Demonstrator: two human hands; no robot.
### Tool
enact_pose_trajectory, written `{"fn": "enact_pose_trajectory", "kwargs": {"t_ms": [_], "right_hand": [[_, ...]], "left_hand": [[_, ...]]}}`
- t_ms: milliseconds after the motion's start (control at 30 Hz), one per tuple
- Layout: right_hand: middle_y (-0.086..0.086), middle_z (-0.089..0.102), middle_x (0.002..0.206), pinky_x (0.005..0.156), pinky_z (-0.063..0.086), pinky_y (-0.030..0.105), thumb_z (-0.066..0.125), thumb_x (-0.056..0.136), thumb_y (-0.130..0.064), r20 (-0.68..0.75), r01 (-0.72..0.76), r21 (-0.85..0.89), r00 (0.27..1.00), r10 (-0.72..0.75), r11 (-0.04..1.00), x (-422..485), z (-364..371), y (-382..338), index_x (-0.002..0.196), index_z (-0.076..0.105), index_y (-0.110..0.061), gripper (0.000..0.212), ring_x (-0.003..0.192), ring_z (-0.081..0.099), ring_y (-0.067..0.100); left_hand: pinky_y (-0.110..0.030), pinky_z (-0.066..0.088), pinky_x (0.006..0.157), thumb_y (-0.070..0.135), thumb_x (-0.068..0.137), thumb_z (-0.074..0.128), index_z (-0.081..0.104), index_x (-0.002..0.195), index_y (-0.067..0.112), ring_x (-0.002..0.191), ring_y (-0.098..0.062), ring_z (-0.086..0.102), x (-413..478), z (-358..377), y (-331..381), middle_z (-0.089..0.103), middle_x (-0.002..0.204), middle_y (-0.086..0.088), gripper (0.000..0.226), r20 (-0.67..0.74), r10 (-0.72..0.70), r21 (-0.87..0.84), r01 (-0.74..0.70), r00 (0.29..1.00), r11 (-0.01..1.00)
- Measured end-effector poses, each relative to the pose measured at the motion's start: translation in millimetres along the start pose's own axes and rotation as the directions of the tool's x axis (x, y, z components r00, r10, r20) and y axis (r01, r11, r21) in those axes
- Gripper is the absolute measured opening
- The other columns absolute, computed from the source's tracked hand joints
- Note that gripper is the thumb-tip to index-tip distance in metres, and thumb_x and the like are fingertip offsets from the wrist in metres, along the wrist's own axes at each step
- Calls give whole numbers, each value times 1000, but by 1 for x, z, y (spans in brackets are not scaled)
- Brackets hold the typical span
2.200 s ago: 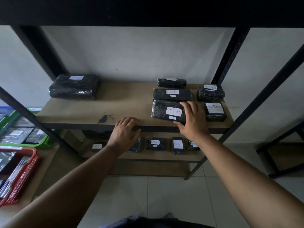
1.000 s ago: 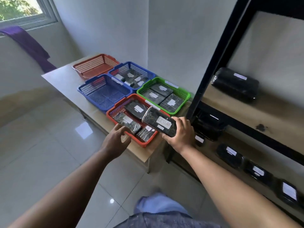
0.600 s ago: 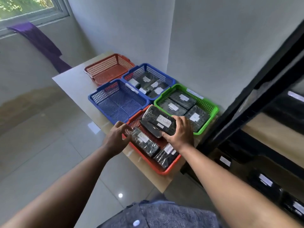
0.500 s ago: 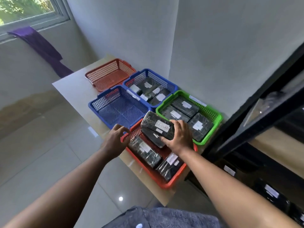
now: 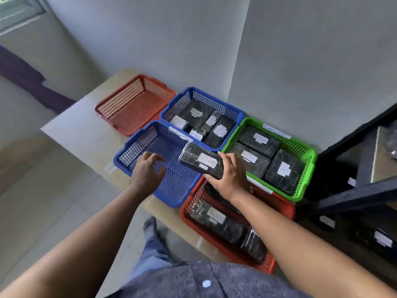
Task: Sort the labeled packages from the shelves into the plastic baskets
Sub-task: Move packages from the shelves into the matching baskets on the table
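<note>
My right hand [image 5: 228,176] grips a black wrapped package with a white "RETURN" label [image 5: 200,162], held over the right side of the near blue basket [image 5: 133,154], which holds nothing else. My left hand [image 5: 148,169] hovers over that same basket with fingers loosely curled, holding nothing. A near red basket [image 5: 191,202] below my right wrist holds several black packages. The green basket [image 5: 305,153] holds three labeled packages, and the far blue basket [image 5: 227,108] holds several.
A far red basket [image 5: 133,104] stands at the back left of the wooden table [image 5: 86,123]. The black shelf frame [image 5: 354,194] with more packages stands at the right. White wall behind; tiled floor at the left.
I turned from the shelf to the table. My right hand carried the RETURN package from over the near red basket to over the near blue one. My left hand moved over that blue basket too.
</note>
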State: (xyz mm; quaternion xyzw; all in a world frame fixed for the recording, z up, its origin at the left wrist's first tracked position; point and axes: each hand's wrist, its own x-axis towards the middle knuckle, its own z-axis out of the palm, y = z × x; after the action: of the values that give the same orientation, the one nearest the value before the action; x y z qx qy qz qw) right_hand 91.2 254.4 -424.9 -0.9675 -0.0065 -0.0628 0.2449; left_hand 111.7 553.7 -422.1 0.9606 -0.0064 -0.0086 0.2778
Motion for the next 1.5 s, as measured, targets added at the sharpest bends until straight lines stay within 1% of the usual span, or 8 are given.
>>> {"fn": "enact_pose_trajectory", "kwargs": {"t_ms": [133, 300, 600, 733, 867, 1000, 1233, 1500], "right_hand": [[1, 55, 124, 99, 51, 45, 78, 72, -70, -16, -16, -32, 1000, 15, 999, 27, 37, -35, 138, 59, -21, 84, 115, 54, 25], [-4, 62, 119, 96, 48, 43, 68, 70, -85, -40, -74, -179, 997, 67, 981, 65, 80, -82, 136, 64, -22, 91, 107, 55, 25], [-3, 66, 121, 90, 53, 42, 80, 66, -79, -8, -269, -212, 962, 273, 940, 97, 150, -129, 138, 64, -21, 94, 104, 55, 27], [-4, 62, 127, 91, 54, 44, 84, 68, -71, 18, -314, -186, 946, 323, 931, 106, 175, -137, 139, 61, -23, 88, 109, 55, 27], [0, 50, 140, 99, 53, 45, 90, 71, -56, -12, -367, -131, 930, 369, 921, 110, 192, -147, 140, 60, -22, 82, 123, 51, 28], [8, 41, 152, 109, 45, 46, 84, 74, -62, -64, -437, -154, 899, 433, 886, 101, 200, -159, 142, 56, -23, 83, 138, 42, 32], [6, 41, 141, 80, 61, 45, 83, 83, -49, -130, -595, -19, 798, 588, 803, 92, 210, -171, 133, 62, -23, 61, 125, 48, 30], [6, 44, 136, 75, 59, 40, 88, 81, -43, -125, -598, 10, 795, 594, 802, 97, 214, -163, 126, 65, -22, 55, 123, 49, 30]], "left_hand": [[-50, 51, 89, 26, 92, 77, 69, 115, 23, 109, -30, 53, 66, -13, -46, 57, 116, -2, 25, -7, 99, 44, -98, 995, 994], [-51, 49, 91, 31, 89, 77, 63, 120, 23, 110, -33, 51, 134, -36, -101, 56, 119, -4, 35, 12, 207, 139, -207, 978, 968], [-50, 37, 123, 46, 99, 60, 30, 163, 18, 149, -26, 41, 213, -40, -153, 42, 163, -5, 76, 319, 173, 132, -224, 932, 966], [-48, 52, 107, 44, 105, 54, 19, 168, 23, 139, -31, 55, 223, -35, -154, 37, 169, -3, 75, 410, 193, 63, -239, 891, 969], [-47, 55, 98, 45, 106, 50, 16, 169, 28, 133, -33, 60, 225, -32, -158, 37, 169, -2, 73, 397, 206, 48, -244, 894, 969], [-48, 58, 92, 48, 106, 48, 19, 168, 27, 126, -33, 65, 224, -30, -161, 42, 166, -3, 72, 366, 230, 37, -261, 902, 965], [-45, 58, 92, 51, 105, 47, 17, 168, 27, 123, -30, 66, 224, -30, -163, 45, 164, -1, 73, 348, 240, 48, -273, 906, 961], [-47, 60, 93, 55, 103, 50, 13, 168, 29, 125, -26, 66, 225, -31, -162, 46, 163, 2, 79, 363, 238, 66, -279, 901, 958]]}}
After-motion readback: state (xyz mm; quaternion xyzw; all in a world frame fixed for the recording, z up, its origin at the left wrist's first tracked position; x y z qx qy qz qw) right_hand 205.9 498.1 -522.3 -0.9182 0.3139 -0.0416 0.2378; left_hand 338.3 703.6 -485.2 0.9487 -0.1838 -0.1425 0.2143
